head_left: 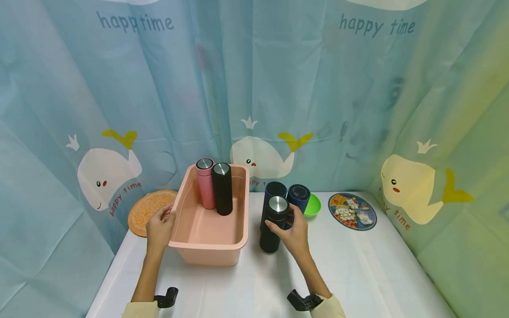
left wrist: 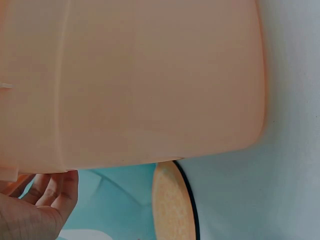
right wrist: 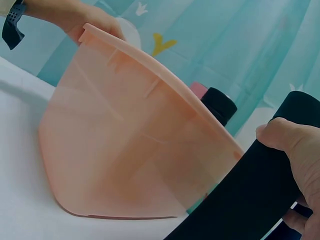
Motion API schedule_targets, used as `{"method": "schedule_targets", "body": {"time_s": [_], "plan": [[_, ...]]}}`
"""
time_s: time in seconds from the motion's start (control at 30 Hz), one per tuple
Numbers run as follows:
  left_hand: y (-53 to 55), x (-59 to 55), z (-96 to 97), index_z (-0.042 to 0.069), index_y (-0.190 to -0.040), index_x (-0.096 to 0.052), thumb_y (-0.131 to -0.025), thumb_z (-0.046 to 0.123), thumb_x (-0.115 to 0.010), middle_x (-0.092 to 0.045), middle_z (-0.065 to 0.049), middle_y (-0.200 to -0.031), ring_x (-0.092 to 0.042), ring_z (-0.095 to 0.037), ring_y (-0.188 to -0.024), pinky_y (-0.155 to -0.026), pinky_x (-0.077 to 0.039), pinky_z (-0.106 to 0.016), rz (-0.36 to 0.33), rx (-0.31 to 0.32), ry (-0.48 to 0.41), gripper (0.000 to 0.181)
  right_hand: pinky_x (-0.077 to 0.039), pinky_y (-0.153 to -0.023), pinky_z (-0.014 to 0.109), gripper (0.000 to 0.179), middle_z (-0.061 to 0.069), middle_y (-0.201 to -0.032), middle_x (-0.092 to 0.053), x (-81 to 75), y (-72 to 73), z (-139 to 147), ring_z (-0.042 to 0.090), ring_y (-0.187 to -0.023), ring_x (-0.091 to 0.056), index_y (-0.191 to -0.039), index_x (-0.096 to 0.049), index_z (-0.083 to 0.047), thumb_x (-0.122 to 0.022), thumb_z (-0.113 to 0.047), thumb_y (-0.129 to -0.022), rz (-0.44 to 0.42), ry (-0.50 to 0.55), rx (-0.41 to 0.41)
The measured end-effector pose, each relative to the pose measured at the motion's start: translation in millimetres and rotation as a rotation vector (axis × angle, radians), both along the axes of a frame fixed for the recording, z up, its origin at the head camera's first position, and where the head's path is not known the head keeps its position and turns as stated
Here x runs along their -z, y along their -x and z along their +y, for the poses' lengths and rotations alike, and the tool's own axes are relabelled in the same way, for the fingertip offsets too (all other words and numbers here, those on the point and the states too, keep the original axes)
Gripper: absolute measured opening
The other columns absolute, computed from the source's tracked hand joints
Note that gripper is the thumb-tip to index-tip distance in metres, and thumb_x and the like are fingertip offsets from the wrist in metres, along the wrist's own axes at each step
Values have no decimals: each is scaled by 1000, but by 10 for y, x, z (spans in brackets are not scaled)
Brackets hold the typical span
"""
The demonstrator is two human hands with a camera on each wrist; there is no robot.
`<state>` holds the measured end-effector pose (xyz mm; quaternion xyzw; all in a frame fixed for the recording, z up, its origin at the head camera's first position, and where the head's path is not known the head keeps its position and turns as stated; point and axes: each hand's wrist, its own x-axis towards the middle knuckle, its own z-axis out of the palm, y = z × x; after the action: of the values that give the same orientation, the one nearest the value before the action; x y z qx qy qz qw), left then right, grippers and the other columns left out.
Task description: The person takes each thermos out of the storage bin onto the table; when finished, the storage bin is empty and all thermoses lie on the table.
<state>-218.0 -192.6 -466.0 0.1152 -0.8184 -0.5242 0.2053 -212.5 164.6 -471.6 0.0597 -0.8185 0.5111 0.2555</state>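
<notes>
My left hand (head_left: 160, 229) grips the left rim of a peach-pink plastic bin (head_left: 208, 255), fingers bent at its edge in the left wrist view. Inside the bin, a pink thermos bottle (head_left: 206, 190) and a black thermos bottle (head_left: 223, 192) stand side by side toward the back. To the right of the bin, my right hand (head_left: 295, 230) holds another black thermos bottle (head_left: 270, 236) with a silver-topped lid, thumb and fingers around its upper part. Whether its base touches the table cannot be told. Directly behind it are a dark blue bottle (head_left: 275, 189) and a shorter dark blue one (head_left: 299, 194).
A bright green bowl (head_left: 313, 205) sits behind the dark blue bottles. At the right back of the white table (head_left: 377, 269) lies a round patterned mat (head_left: 352, 212). An orange round mat (head_left: 139, 214) is left of the bin. A printed curtain (head_left: 278, 88) hangs close behind the table.
</notes>
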Motion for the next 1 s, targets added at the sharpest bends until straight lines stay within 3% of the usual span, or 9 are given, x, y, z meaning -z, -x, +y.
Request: {"method": "schedule_targets", "body": {"time_s": [0.17,0.7,1.0], "plan": [[-7,-5,-2,1,-125,-64,-94,12,-58,-68,-22,-115,-49,17,-77,-69,-39,3,2,-1,-3,34,-57,-83,48,72,18,-116,-63,15,4,-14,29,-104,-62,-126,-54,2,-89,-16,-66,-2,0,4],[9,6,-5,0,-126,-63,-95,12,-58,-67,-22,-117,-49,19,-78,-71,-41,3,2,18,-23,34,-57,-80,48,70,18,-113,-63,92,3,-4,28,-102,-62,-124,-55,3,-89,-16,-65,32,-16,-2],[2,-1,1,-1,-125,-64,-94,11,-58,-68,-23,-116,-50,19,-77,-70,-40,3,13,7,-18,33,-57,-84,45,75,15,-118,-61,105,-16,36,27,-105,-61,-129,-51,1,-89,-18,-67,-29,-37,-19]]}}
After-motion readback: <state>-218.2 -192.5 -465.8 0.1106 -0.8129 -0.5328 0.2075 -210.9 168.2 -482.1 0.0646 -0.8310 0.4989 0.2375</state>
